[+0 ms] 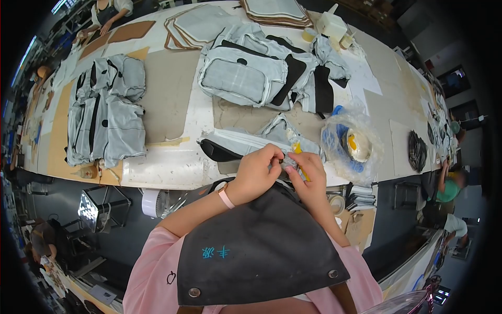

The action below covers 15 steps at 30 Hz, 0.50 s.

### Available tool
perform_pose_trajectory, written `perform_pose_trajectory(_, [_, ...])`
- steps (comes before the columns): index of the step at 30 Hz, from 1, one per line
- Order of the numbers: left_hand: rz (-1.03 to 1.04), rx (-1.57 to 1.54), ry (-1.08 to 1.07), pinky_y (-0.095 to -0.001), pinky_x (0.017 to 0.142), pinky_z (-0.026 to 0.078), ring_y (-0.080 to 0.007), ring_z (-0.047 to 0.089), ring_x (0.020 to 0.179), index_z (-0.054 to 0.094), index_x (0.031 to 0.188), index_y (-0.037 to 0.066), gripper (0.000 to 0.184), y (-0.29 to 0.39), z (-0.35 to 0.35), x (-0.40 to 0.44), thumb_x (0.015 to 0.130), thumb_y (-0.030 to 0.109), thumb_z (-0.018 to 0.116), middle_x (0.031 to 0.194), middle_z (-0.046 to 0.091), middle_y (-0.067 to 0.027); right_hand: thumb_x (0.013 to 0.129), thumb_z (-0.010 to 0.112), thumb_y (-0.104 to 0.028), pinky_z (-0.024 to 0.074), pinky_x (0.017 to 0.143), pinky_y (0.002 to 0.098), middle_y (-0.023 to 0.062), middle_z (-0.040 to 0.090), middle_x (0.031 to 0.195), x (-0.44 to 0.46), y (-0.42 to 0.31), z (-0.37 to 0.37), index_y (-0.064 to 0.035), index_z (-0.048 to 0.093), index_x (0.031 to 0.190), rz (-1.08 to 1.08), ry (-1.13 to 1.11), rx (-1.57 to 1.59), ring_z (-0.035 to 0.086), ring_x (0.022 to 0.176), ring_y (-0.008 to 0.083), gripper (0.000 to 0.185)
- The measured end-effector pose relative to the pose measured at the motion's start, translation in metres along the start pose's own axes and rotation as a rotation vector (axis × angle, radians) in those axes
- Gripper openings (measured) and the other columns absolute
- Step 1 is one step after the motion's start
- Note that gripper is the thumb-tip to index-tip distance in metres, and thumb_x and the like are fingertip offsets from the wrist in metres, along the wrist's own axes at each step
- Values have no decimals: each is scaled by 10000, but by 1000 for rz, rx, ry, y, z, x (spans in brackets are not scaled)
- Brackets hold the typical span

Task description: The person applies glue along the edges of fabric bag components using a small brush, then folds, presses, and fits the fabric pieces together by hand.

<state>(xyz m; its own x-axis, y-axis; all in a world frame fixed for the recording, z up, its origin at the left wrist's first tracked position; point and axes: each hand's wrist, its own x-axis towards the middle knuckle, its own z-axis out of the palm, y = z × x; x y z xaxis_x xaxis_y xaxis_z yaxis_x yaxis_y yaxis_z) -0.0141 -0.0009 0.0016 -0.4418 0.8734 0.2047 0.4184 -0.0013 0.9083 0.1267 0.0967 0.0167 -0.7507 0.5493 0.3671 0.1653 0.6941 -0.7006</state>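
At the table's front edge, just above my dark apron, my left hand (257,175) is closed, thumb and finger pinched on a small dark bit I cannot make out. Close beside it, my right hand (307,175) curls its thumb and fingers inward, also pinching. What lies between its fingertips is too small to name. A yellow strip-like thing (297,148) shows above and below my right fingers; I cannot tell whether they hold it. Under and beyond both hands lies a pale grey-blue bag piece (235,140) with a black end.
Grey-blue backpacks (243,78) with black straps lie further back. More bag pieces (107,112) lie at left. A plastic bag (361,144) with a blue and yellow roll inside is at right. Stacked panels (198,26) and a white container (332,25) stand behind. Other people work around.
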Motion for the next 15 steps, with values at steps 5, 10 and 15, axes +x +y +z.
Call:
perform_pose_trajectory(5, [-29, -114, -16, -226, 581, 441, -111, 572, 666, 540, 934, 22, 112, 3, 0, 0, 822, 21, 549, 856, 630, -61, 707, 693, -14, 436, 752, 337, 134, 556, 978, 2, -4, 0, -9, 617, 1017, -38, 136, -34, 527, 863, 278, 320])
perform_pose_trajectory(10, [-87, -264, -49, -243, 614, 447, -117, 573, 712, 533, 934, 33, 156, 1, 2, 1, 789, 33, 590, 899, 625, -54, 739, 661, 7, 442, 779, 340, 140, 563, 981, -2, 3, 1, -1, 591, 928, 5, 141, 26, 541, 892, 288, 202])
perform_pose_trajectory(15, [-6, -77, -87, -282, 627, 457, -162, 573, 722, 549, 937, 30, 223, 7, 1, 3, 742, 75, 650, 854, 604, -62, 775, 622, 18, 445, 789, 352, 148, 576, 981, -3, 5, 2, 0, 554, 849, 58, 152, 25, 552, 896, 300, 102])
